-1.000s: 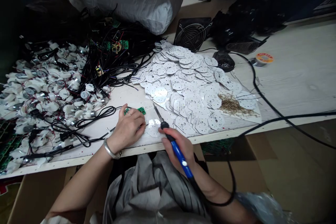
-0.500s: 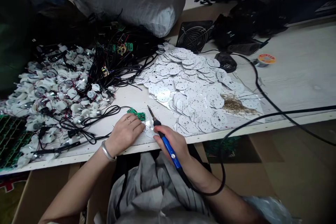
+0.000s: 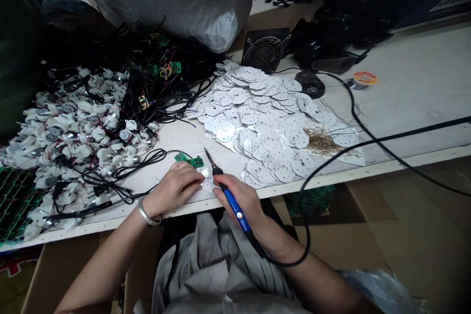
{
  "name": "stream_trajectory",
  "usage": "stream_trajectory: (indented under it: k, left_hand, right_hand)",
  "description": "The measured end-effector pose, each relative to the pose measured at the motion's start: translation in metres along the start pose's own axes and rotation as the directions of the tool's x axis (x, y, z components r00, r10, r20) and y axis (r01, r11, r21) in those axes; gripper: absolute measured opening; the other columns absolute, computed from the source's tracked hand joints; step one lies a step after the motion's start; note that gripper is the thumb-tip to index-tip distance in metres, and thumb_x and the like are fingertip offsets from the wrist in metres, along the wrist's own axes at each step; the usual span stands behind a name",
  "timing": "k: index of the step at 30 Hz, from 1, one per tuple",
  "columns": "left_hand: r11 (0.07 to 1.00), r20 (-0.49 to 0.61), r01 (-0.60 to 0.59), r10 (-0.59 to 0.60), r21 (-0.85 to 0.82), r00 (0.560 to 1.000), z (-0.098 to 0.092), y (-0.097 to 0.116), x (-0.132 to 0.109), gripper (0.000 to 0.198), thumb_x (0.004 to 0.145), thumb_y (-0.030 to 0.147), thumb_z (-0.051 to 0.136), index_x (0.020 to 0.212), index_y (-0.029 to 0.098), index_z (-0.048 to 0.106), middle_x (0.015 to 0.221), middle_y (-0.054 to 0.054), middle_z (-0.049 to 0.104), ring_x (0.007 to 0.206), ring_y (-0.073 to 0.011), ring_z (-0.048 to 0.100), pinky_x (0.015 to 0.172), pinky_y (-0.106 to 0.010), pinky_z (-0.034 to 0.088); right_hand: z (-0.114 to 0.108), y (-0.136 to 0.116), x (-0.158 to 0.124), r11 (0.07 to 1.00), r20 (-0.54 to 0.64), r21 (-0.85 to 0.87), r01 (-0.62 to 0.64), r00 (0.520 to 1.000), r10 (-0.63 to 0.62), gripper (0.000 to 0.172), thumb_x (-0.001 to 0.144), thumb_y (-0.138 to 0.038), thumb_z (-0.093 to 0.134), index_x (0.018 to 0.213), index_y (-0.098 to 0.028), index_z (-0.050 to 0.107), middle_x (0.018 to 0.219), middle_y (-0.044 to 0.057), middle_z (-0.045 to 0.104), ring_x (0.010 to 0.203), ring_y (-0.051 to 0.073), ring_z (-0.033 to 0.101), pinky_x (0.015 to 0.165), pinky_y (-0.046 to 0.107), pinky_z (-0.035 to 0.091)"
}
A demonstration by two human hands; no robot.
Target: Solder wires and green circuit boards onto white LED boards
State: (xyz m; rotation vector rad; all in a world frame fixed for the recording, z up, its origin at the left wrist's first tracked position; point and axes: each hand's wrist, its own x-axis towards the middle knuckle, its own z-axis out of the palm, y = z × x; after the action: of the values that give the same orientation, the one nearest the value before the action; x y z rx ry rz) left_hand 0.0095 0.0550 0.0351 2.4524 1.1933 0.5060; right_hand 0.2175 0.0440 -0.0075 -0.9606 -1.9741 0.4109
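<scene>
My right hand [image 3: 239, 199] grips a blue soldering iron [image 3: 232, 204], its tip pointing up and to the left, just above a white round circuit board [image 3: 206, 182] near the table's front edge. At the left edge of that board is my left hand [image 3: 175, 187], thumb and fingers drawn together. Whatever lies between those fingertips is hidden. A small green circuit board [image 3: 191, 160] with a black cable sits just beyond the left knuckles.
White round boards [image 3: 261, 127] spread in a heap across the middle. On the left are piled white motors [image 3: 84, 132] and black cables [image 3: 162, 93]. Farther back stand a fan [image 3: 265, 51] and a solder spool [image 3: 363, 80]. The iron's cord [image 3: 307, 225] loops on the right.
My left fingers have drawn closer together beside the white board. The iron stays in my right hand, its tip nearly in the same spot. The whole view has shifted slightly.
</scene>
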Motion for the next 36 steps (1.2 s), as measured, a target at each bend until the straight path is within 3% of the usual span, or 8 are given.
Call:
stream_trajectory:
  k: [4,9,13,18,23,29,33,36]
  left_hand:
    - [0.987,-0.064,-0.129,0.135,0.093,0.989,-0.003,-0.007,0.001,0.016,0.093,0.016,0.048,0.097,0.015,0.064,0.085,-0.007,0.067,0.083,-0.0161,0.059,0.078,-0.031,0.052]
    - [0.952,-0.096,-0.229,0.252,0.202,0.963,-0.010,-0.007,0.003,0.019,0.093,0.016,0.048,0.106,0.016,0.061,0.094,-0.008,0.067,0.088,-0.0153,0.062,0.086,-0.034,0.054]
    - [0.942,-0.177,-0.213,0.263,0.259,0.949,-0.012,-0.004,0.005,0.020,0.090,0.013,0.053,0.109,0.018,0.060,0.088,-0.006,0.067,0.086,-0.0169,0.061,0.089,-0.042,0.052]
    - [0.963,-0.392,-0.128,0.215,0.237,0.894,-0.003,0.002,0.006,0.030,0.085,0.015,0.064,0.114,0.016,0.055,0.077,-0.003,0.069,0.071,-0.0134,0.062,0.071,-0.027,0.054]
    - [0.947,-0.283,-0.229,0.288,0.224,0.915,-0.001,0.007,0.008,0.006,0.088,0.015,0.059,0.094,0.016,0.060,0.076,-0.003,0.069,0.068,-0.0119,0.060,0.068,-0.026,0.051]
    - [0.943,-0.131,-0.184,0.228,0.279,0.965,-0.003,0.006,-0.001,0.015,0.091,0.016,0.053,0.098,0.017,0.065,0.084,-0.006,0.068,0.076,-0.0151,0.056,0.071,-0.030,0.049]
    - [0.958,-0.180,-0.116,0.167,0.263,0.969,0.001,0.010,-0.011,0.014,0.089,0.016,0.055,0.095,0.020,0.068,0.096,-0.008,0.067,0.091,-0.0176,0.058,0.079,-0.033,0.048]
    - [0.942,-0.208,-0.115,0.187,0.314,0.960,0.006,0.015,-0.013,0.011,0.088,0.016,0.058,0.090,0.022,0.067,0.089,-0.003,0.069,0.085,-0.0156,0.058,0.076,-0.032,0.044]
  right_hand:
    - [0.001,0.001,-0.002,1.000,0.007,-0.006,-0.011,1.000,0.011,0.016,0.096,-0.026,0.047,0.108,-0.019,0.052,0.091,0.007,0.071,0.078,0.016,0.071,0.067,0.024,0.058]
    - [0.003,0.002,-0.003,1.000,0.016,-0.011,-0.028,0.999,0.028,0.016,0.095,-0.026,0.049,0.109,-0.019,0.053,0.094,0.007,0.071,0.078,0.016,0.071,0.069,0.023,0.058]
    - [0.003,0.001,-0.002,0.999,0.013,-0.032,-0.033,0.999,0.033,0.015,0.096,-0.026,0.047,0.107,-0.019,0.054,0.090,0.006,0.071,0.076,0.016,0.071,0.067,0.023,0.058]
    - [0.003,0.001,-0.002,0.998,0.010,-0.041,-0.049,0.999,0.049,0.016,0.096,-0.027,0.047,0.108,-0.020,0.055,0.091,0.006,0.071,0.077,0.016,0.071,0.068,0.023,0.058]
    - [0.003,0.001,-0.003,0.998,0.005,-0.013,-0.058,0.998,0.058,0.017,0.095,-0.027,0.047,0.110,-0.021,0.054,0.094,0.005,0.071,0.082,0.014,0.071,0.070,0.022,0.057]
    - [0.003,0.001,-0.003,0.999,-0.007,-0.029,-0.044,0.999,0.044,0.016,0.095,-0.026,0.047,0.108,-0.020,0.054,0.093,0.006,0.071,0.080,0.015,0.071,0.068,0.023,0.057]
    - [0.003,0.001,-0.002,0.998,-0.001,-0.044,-0.044,0.999,0.044,0.016,0.095,-0.026,0.047,0.108,-0.021,0.054,0.092,0.006,0.071,0.078,0.016,0.071,0.066,0.023,0.057]
    - [0.002,0.001,-0.002,0.998,0.011,-0.046,-0.048,0.999,0.049,0.016,0.095,-0.026,0.047,0.108,-0.021,0.053,0.091,0.005,0.071,0.079,0.016,0.071,0.068,0.024,0.058]
